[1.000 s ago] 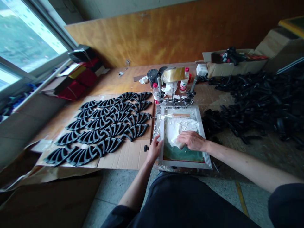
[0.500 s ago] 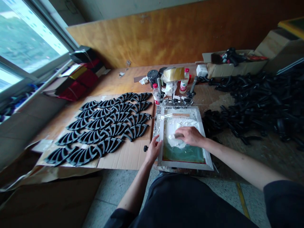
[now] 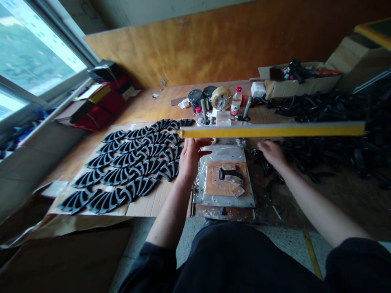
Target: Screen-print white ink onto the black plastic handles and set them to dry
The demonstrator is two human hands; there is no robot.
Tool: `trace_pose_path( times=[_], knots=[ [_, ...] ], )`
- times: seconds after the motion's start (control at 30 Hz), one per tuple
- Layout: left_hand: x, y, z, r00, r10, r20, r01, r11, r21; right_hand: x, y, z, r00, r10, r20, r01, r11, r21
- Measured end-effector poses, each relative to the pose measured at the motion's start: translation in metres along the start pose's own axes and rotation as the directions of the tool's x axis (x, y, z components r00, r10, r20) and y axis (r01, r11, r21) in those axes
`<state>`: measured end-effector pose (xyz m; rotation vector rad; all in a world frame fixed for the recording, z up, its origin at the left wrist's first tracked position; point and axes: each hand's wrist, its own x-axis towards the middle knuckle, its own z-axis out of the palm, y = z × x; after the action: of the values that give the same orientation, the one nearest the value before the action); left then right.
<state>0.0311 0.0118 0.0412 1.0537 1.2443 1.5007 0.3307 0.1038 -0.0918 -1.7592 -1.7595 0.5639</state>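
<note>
The framed screen (image 3: 275,131) is tilted up and seen nearly edge-on, as a long grey and yellow bar. Just under its left end is my left hand (image 3: 190,156), thumb and fingers apart with nothing between them. Below, a flat metal base (image 3: 203,197) bears a wooden board (image 3: 212,185). One curved black part (image 3: 232,174) lies on that board among small blocks. My right hand (image 3: 271,154) is right of the base, by the near edge of the pile of black parts (image 3: 324,154). Its fingers are blurred, and whether they hold anything is unclear.
Rows of curved black parts (image 3: 113,179) lie on cardboard (image 3: 146,205) at the left. Behind the base stand dark tubs (image 3: 195,99), a tape roll (image 3: 221,97), a red-capped bottle (image 3: 236,101) and metal posts (image 3: 248,108). An open carton (image 3: 287,88) sits at the back right.
The screen has swung up from the base, uncovering the board and black part. My left hand has moved up. My right hand has left the white paste and moved right; its scraper is no longer visible.
</note>
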Motion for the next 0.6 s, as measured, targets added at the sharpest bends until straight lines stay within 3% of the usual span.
trace_pose_path(
  times=[0.07, 0.1, 0.17, 0.2, 0.27, 0.3, 0.33, 0.4, 0.43, 0.47, 0.53, 0.57, 0.6],
  knots=[
    [0.004, -0.002, 0.006, 1.0, -0.02, -0.003, 0.019, 0.996, -0.086, -0.039, -0.009, 0.034, 0.954, -0.208, 0.214, 0.229, 0.971, -0.076],
    [0.0, -0.009, 0.008, 0.999, -0.045, -0.029, 0.042, 0.992, -0.115, -0.057, -0.017, 0.049, 0.927, -0.277, 0.253, 0.32, 0.936, -0.146],
    [-0.02, -0.034, 0.01, 0.977, -0.213, -0.012, 0.209, 0.967, -0.145, -0.085, -0.039, 0.07, 0.904, -0.295, 0.309, 0.38, 0.886, -0.266],
    [-0.035, -0.05, 0.012, 0.937, -0.347, 0.036, 0.349, 0.927, -0.139, -0.096, -0.051, 0.075, 0.913, -0.268, 0.307, 0.363, 0.878, -0.313],
    [-0.068, -0.083, 0.016, 0.752, -0.628, 0.201, 0.649, 0.759, -0.055, -0.114, -0.074, 0.078, 0.932, -0.236, 0.276, 0.324, 0.884, -0.337],
    [-0.084, -0.097, 0.017, 0.697, -0.68, 0.229, 0.707, 0.704, -0.061, -0.122, -0.083, 0.077, 0.924, -0.271, 0.269, 0.349, 0.886, -0.305],
    [-0.096, -0.109, 0.017, 0.668, -0.707, 0.23, 0.738, 0.671, -0.081, -0.129, -0.09, 0.074, 0.901, -0.338, 0.272, 0.405, 0.88, -0.246],
    [-0.111, -0.124, 0.008, 0.689, -0.709, 0.15, 0.725, 0.677, -0.131, -0.14, -0.093, 0.066, 0.832, -0.479, 0.281, 0.52, 0.849, -0.094],
    [-0.113, -0.128, -0.003, 0.715, -0.693, 0.085, 0.698, 0.707, -0.113, -0.142, -0.087, 0.06, 0.824, -0.499, 0.267, 0.529, 0.848, -0.046],
    [-0.112, -0.13, -0.018, 0.743, -0.669, 0.007, 0.668, 0.742, -0.051, -0.141, -0.074, 0.053, 0.85, -0.467, 0.245, 0.491, 0.87, -0.042],
    [-0.106, -0.131, -0.059, 0.806, -0.574, -0.144, 0.592, 0.787, 0.174, -0.132, -0.035, 0.036, 0.951, -0.251, 0.181, 0.28, 0.946, -0.161],
    [-0.104, -0.133, -0.082, 0.824, -0.525, -0.214, 0.566, 0.765, 0.307, -0.126, -0.01, 0.027, 0.981, -0.103, 0.167, 0.144, 0.955, -0.257],
    [-0.103, -0.134, -0.103, 0.837, -0.483, -0.259, 0.548, 0.723, 0.421, -0.121, 0.015, 0.02, 0.981, 0.03, 0.193, 0.039, 0.938, -0.344]
  ],
)
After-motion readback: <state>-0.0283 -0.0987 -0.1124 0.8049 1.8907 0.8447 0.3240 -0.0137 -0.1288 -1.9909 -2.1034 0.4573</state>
